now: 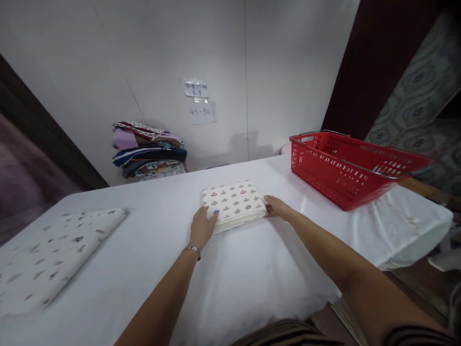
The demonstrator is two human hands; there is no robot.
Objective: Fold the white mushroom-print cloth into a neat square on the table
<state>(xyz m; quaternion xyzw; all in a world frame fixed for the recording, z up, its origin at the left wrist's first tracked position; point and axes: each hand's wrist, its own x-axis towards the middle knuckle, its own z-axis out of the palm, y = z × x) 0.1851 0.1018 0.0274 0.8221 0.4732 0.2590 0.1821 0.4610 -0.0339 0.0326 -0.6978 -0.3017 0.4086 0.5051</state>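
Note:
A folded white cloth (234, 199) with small grey, red, blue and green motifs lies on the white-covered table (154, 250). It is stacked in several layers, its front folds facing me. My left hand (202, 226) grips its near left corner, thumb on top and the other fingers largely hidden. On the opposite side, my right hand (279, 207) holds the right edge with bent fingers. Both hands touch the cloth, which rests flat. A bracelet circles my left wrist.
A red plastic basket (324, 175) with metal handles stands at the table's right. Another patterned white cloth (54, 254) lies flat at left. Behind the table rises a pile of folded fabrics (149, 151) against the wall, near handwritten paper signs (200, 111).

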